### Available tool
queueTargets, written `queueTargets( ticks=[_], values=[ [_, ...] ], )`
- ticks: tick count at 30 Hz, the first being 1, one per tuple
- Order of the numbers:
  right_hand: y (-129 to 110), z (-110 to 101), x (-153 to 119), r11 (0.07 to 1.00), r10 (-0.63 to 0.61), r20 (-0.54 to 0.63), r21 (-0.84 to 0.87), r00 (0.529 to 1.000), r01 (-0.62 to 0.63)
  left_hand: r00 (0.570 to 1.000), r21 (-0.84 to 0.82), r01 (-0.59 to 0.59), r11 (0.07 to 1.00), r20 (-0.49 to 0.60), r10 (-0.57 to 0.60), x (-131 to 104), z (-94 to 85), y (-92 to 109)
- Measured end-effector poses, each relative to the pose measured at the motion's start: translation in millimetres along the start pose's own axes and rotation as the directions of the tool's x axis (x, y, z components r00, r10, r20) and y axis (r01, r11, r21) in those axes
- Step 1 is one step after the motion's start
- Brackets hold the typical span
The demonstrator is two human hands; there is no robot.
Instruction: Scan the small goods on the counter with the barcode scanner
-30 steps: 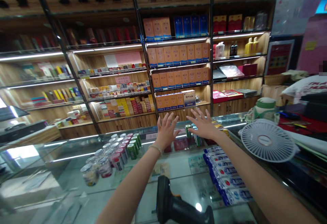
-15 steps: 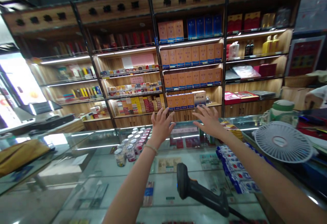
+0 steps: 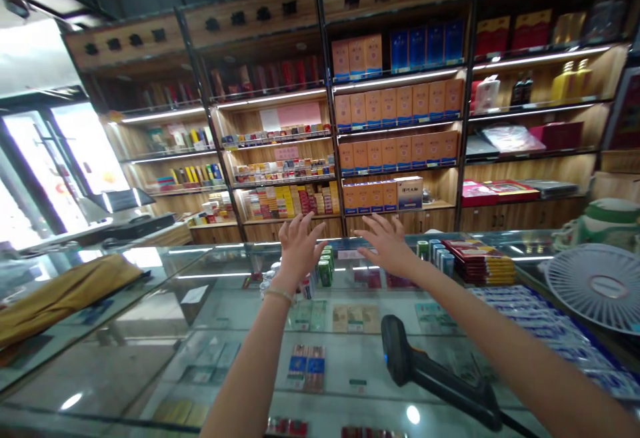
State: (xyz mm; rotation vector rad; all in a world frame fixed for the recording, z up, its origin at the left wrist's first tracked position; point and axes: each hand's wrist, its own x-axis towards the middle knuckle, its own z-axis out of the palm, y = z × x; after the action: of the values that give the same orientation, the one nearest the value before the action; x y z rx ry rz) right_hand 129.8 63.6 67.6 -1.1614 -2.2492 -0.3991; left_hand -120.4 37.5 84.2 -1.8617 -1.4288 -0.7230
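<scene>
My left hand (image 3: 298, 251) is stretched out over the glass counter (image 3: 240, 351), fingers spread and holding nothing. Below and around it stand several green cans (image 3: 325, 268) and some small jars (image 3: 267, 283), partly hidden by the hand and wrist. My right hand (image 3: 387, 245) reaches forward too, its fingers apart and nothing in them. Close to its right are another green can (image 3: 423, 249) and light blue cans (image 3: 443, 258). Between my forearms, a black barcode scanner (image 3: 435, 375) lies on the glass with its cable running off to the lower right.
Stacked red and yellow packets (image 3: 480, 261) and rows of blue-white packets (image 3: 555, 331) lie on the right. Beyond them are a white round fan (image 3: 600, 286) and a green-white jug (image 3: 607, 231). Brown cloth (image 3: 70, 291) lies on the left. Stocked wooden shelves (image 3: 280, 228) line the back wall.
My view has turned left, so shelves and scanner sit further right in the picture. Both hands remain outstretched and empty. Green cans beside the left hand now show, and fewer jars are visible.
</scene>
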Motion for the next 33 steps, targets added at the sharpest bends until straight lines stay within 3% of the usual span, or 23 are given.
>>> queueTargets(
  ticks=[4, 14, 27, 33],
  values=[
    [-19.8, 15.1, 11.5, 1.0, -0.018, 0.034, 0.009, 0.999, 0.018, 0.999, 0.027, 0.032, 0.999, 0.028, -0.033, -14.6, 7.6, -12.9],
    [-47.2, 56.8, 20.9, 0.991, -0.135, 0.149, 0.022, 0.98, 0.133, 0.988, 0.0, -0.038, 0.999, 0.152, 0.038, -43.8, 29.4, -26.9],
    [-60.0, 82.1, 31.8, 0.982, -0.185, 0.242, 0.023, 0.952, 0.185, 0.978, 0.016, -0.067, 0.998, 0.197, 0.062, -51.4, 42.9, -19.1],
    [-67.2, 80.4, 32.4, 0.987, -0.161, 0.194, 0.055, 0.968, 0.154, 0.977, 0.042, -0.08, 0.996, 0.203, 0.069, -49.2, 40.4, -16.9]
  ],
)
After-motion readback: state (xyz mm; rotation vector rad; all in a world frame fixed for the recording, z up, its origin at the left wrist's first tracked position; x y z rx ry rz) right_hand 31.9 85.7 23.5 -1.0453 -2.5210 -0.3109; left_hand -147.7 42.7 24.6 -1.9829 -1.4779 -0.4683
